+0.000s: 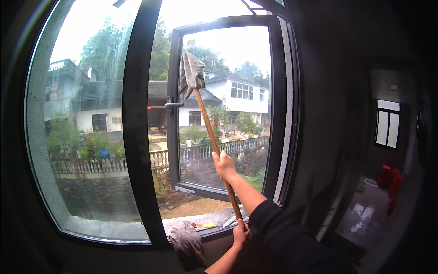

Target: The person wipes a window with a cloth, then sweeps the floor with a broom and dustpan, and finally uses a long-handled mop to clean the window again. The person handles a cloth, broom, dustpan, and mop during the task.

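A long wooden pole slants up across the swung-out window sash. My right hand is closed around its middle, and my left hand grips its lower end, just above the sill. Draped over the pole's top is a grey cloth, lying against the upper left of the sash's glass. Whatever the cloth covers at the pole's tip is hidden. Beside the cloth's lower edge, the sash's handle sticks out sideways. A second cloth hangs over the sill, left of my left hand.
A yellow-handled tool lies on the sill near the metal window stay. The dark mullion stands between the open sash and the streaked fixed pane. Red objects stand on the floor far right.
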A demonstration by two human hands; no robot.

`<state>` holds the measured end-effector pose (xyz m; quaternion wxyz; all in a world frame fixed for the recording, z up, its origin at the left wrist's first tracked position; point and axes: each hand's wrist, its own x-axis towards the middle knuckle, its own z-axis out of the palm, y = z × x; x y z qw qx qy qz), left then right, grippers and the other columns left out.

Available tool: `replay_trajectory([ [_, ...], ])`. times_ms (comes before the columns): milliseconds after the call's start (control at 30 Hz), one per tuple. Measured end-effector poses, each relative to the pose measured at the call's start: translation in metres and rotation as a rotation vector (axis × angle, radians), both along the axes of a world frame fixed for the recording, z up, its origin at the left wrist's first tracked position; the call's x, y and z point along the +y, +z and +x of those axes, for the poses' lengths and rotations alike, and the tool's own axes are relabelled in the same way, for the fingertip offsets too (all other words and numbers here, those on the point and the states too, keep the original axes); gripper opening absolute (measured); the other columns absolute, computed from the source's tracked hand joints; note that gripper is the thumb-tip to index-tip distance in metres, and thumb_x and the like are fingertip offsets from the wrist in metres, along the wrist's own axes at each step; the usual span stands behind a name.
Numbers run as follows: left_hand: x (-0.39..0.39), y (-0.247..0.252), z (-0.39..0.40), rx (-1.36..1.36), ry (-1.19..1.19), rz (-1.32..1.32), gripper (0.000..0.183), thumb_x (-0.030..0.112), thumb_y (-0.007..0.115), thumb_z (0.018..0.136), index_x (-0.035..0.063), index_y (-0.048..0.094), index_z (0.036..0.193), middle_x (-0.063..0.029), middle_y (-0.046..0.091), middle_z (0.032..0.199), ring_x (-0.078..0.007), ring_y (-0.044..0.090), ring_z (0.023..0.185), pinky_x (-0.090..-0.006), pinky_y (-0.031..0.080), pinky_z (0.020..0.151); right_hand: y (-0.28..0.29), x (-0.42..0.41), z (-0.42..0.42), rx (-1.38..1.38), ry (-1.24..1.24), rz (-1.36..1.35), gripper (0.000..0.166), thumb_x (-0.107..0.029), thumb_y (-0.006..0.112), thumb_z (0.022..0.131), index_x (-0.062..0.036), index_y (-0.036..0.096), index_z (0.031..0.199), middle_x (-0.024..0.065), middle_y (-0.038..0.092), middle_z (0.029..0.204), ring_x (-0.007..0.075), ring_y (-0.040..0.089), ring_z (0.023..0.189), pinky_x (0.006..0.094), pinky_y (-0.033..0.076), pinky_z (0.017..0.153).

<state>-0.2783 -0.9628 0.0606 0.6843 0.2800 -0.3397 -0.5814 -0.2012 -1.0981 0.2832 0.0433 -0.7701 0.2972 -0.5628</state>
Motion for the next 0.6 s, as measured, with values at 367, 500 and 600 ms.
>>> replay_trajectory([
  [367,0.062,-0.142,-0.077,-0.246,0.091,0.063,0.043,0.041,0.041,0.090,0.0106,0.044,0.060,0.0026,0.040,0.050,-0.0077,0.035,0.041,-0.0226,0.027,0.039,-0.144,0.064,-0.138,-0.158,0.012,0.295,0.036,-0.035,0.047,0.088,-0.0003,0.048,0.078,0.0226,0.053,0.062,0.0401,0.054,0.064,0.0456,0.041,0.052],
  [500,0.031,-0.138,-0.079,-0.476,0.115,-0.079,0.048,0.043,0.040,0.091,0.0076,0.044,0.058,0.0015,0.041,0.051,-0.0081,0.039,0.047,-0.0246,0.032,0.045,-0.116,0.041,-0.170,-0.271,0.010,0.141,0.034,-0.034,0.042,0.091,-0.0031,0.042,0.079,0.0035,0.043,0.044,0.0131,0.045,0.032,0.0271,0.034,0.028],
  [600,0.016,-0.066,-0.062,-0.490,0.136,-0.117,0.048,0.044,0.042,0.090,0.0077,0.042,0.058,0.0032,0.039,0.052,-0.0068,0.038,0.048,-0.0240,0.031,0.044,-0.035,0.058,-0.166,-0.371,0.093,0.270,0.039,-0.035,0.044,0.090,-0.0020,0.040,0.071,0.0093,0.046,0.043,0.0207,0.049,0.033,0.0326,0.036,0.030],
])
